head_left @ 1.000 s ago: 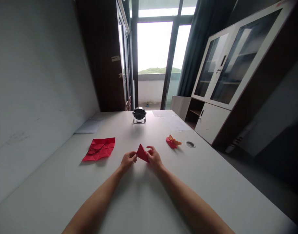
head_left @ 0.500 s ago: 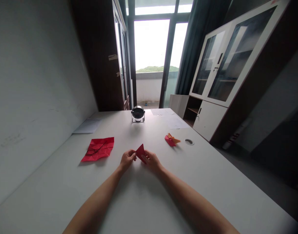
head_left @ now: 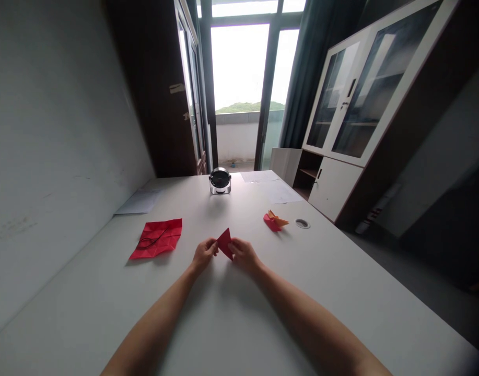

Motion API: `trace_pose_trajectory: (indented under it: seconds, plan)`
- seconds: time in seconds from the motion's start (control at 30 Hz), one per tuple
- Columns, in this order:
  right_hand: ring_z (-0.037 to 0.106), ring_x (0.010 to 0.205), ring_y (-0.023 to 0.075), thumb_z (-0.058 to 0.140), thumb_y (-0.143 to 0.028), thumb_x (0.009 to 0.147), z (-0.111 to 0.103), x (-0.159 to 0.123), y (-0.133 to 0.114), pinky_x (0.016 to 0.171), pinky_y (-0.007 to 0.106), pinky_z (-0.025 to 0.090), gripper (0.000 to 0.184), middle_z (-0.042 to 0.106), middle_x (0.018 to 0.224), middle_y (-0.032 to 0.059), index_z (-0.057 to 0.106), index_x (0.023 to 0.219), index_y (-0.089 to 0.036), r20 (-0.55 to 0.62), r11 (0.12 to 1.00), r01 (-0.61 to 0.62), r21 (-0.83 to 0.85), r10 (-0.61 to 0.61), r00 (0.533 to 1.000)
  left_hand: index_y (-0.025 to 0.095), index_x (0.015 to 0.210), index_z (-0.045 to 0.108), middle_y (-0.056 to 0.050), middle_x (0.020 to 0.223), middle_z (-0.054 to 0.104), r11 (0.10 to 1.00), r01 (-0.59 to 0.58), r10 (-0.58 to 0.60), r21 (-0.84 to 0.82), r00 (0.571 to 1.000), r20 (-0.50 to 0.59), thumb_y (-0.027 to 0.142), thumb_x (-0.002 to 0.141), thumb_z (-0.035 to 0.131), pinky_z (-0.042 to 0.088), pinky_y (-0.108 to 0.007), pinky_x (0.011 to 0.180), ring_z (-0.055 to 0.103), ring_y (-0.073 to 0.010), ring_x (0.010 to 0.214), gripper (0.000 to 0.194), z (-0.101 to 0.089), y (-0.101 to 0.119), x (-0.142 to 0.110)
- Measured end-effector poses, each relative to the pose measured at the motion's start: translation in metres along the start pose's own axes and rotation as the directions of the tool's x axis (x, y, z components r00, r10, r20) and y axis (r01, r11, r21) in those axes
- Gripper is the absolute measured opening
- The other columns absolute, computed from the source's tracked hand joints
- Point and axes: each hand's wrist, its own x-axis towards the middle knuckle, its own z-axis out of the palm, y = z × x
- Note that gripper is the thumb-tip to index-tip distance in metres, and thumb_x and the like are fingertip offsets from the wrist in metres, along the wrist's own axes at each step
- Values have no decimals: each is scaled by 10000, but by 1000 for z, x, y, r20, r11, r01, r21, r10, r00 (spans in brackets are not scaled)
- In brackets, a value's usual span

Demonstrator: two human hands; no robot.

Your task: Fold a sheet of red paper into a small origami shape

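Observation:
A small red folded paper (head_left: 225,244), roughly triangular with one point upward, is held between my two hands just above the white table (head_left: 227,318). My left hand (head_left: 205,253) pinches its left corner between thumb and fingers. On the other side, my right hand (head_left: 242,252) grips the right edge, thumb and fingers closed on it. To the left lies a creased sheet of red paper (head_left: 168,237) with a thin dark cord (head_left: 151,242) on top. Off to the right rests a red and orange folded paper piece (head_left: 276,221).
A round black fan-like device in a metal stand (head_left: 220,180) stands at the table's far end. White sheets (head_left: 276,191) lie at the far right, with more paper (head_left: 139,201) by the left wall. A round cable hole (head_left: 302,223) is set near the right edge.
The right fingers have shifted upward on the folded paper, showing more of its lower right part. The left hand keeps its pinch. The whole view has tilted slightly.

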Motion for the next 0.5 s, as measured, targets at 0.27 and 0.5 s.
trace_pose_trajectory:
  seconds: [0.27,0.5]
  plan:
    - [617,715,175,581,-519,873,-4,1,0,700,287,481,371,711,807,47,732,887,-181,44,996,22,90,-26,999,144,888,672,-17,669,607,998,26,-25,-48,999,25,370,852,567,434,-255,594,549,-132,593,252,1,3,2]
    - [619,723,175,596,-526,877,-1,-4,-7,690,281,471,376,702,789,46,720,897,-172,56,995,47,93,-52,997,136,891,678,-23,677,620,997,35,-32,-64,999,44,366,837,589,447,-257,602,560,-133,600,252,1,5,2]
